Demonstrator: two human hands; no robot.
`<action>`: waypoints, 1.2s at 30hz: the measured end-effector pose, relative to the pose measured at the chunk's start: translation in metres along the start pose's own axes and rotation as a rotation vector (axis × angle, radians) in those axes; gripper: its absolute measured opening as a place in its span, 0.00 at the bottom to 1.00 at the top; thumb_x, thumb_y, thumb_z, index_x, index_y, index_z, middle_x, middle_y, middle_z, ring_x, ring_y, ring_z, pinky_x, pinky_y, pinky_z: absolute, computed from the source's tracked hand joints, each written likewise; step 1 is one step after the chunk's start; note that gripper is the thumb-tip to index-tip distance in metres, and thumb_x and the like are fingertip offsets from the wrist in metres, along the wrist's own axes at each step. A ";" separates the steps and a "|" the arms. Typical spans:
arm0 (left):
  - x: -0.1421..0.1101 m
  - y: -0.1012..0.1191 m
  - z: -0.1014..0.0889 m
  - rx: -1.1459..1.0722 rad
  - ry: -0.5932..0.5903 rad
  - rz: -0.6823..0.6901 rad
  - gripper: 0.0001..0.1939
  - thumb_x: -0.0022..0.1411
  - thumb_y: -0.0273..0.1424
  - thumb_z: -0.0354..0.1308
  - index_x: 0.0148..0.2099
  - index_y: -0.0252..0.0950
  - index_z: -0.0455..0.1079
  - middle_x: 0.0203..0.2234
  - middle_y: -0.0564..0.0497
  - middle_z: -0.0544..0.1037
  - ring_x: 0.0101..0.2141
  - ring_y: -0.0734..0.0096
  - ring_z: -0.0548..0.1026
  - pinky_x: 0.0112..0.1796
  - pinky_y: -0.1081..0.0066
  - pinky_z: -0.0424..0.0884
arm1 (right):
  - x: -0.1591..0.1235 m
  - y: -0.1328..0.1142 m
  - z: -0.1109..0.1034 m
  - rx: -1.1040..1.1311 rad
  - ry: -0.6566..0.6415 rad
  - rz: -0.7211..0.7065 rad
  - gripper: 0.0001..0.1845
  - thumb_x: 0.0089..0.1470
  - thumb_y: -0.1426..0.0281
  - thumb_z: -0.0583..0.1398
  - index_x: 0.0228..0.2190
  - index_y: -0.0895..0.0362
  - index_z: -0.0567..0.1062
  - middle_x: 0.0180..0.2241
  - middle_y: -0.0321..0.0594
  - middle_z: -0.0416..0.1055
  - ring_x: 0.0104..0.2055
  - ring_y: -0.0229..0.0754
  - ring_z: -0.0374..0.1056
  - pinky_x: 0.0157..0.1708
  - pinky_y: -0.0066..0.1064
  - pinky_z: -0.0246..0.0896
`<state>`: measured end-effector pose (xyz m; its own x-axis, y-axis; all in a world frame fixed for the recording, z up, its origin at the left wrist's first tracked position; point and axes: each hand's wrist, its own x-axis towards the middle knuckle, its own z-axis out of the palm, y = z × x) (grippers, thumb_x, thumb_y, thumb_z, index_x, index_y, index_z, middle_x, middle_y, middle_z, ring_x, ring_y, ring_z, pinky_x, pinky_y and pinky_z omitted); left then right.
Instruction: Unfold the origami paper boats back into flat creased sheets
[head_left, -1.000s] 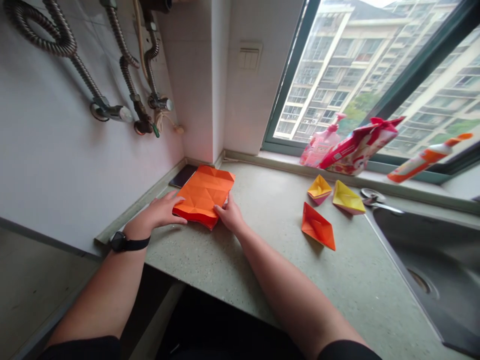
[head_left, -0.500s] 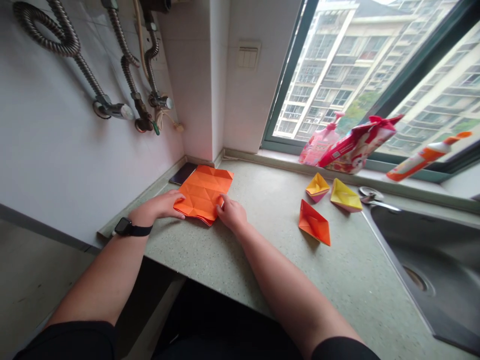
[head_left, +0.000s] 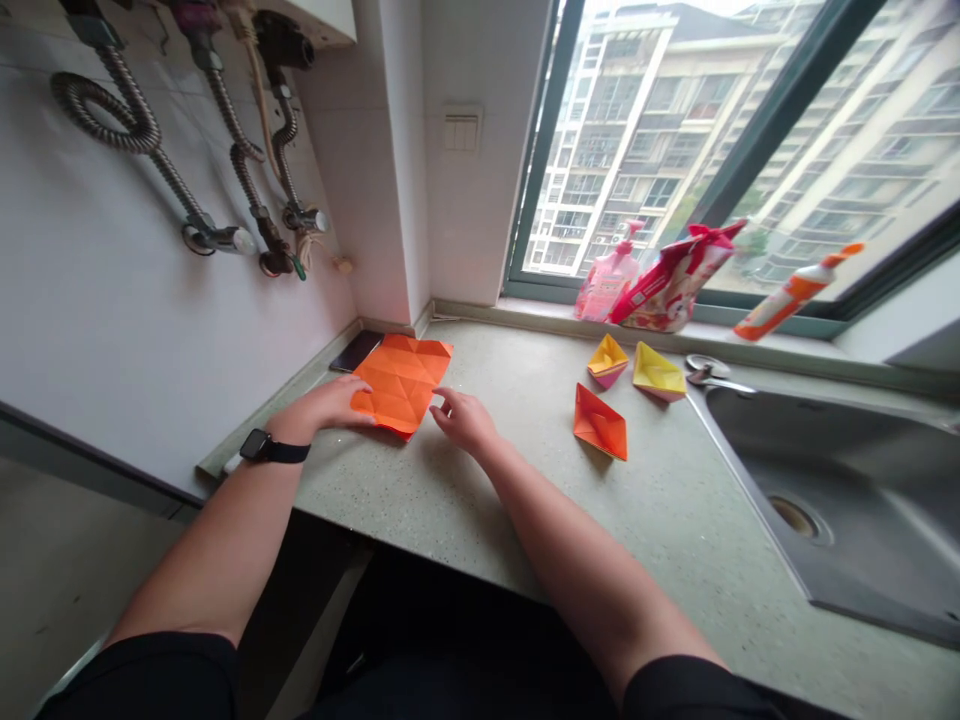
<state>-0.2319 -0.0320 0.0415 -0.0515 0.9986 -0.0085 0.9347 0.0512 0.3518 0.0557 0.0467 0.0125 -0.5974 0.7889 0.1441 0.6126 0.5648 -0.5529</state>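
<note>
A pale speckled counter (head_left: 525,520) is running along under a big window (head_left: 675,150), and a white wall (head_left: 97,300) with bendy metal hoses (head_left: 135,130) is standing on the other side; the orange paper (head_left: 401,382) is lying flat in the corner end of the counter, with many folds showing in it. The paper is a bit longer than it is wide; its long way is pointing from the person out toward the window side, on a slant. The left hand (head_left: 319,408) is the nearer hand; it is lying open and flat, touching the paper's near left edge, and it is gripping nothing. The right hand (head_left: 465,420) is open and a bit curled; it is just beside the paper's right edge, and it is gripping nothing too. A dark phone (head_left: 356,350) is lying just past the paper, by the wall; three paper boats are sitting to the right of the paper: a red one (head_left: 600,423), a small yellow and pink one (head_left: 607,360), and a yellow one (head_left: 658,372). Farther right of the paper, a steel sink (head_left: 795,480) is sitting in the counter.
</note>
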 end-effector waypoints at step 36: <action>0.041 0.214 0.119 -1.390 -0.392 0.150 0.29 0.67 0.47 0.67 0.65 0.41 0.69 0.62 0.41 0.77 0.55 0.55 0.80 0.47 0.64 0.78 | -0.104 0.127 -0.084 0.953 0.204 0.284 0.16 0.51 0.59 0.72 0.33 0.53 0.74 0.32 0.33 0.76 0.32 0.40 0.77 0.30 0.32 0.76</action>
<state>0.0077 0.0214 0.0048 0.3245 0.9439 -0.0609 -0.1785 0.1244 0.9761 0.2392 0.0568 -0.0032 -0.3396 0.9406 -0.0063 -0.0029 -0.0077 -1.0000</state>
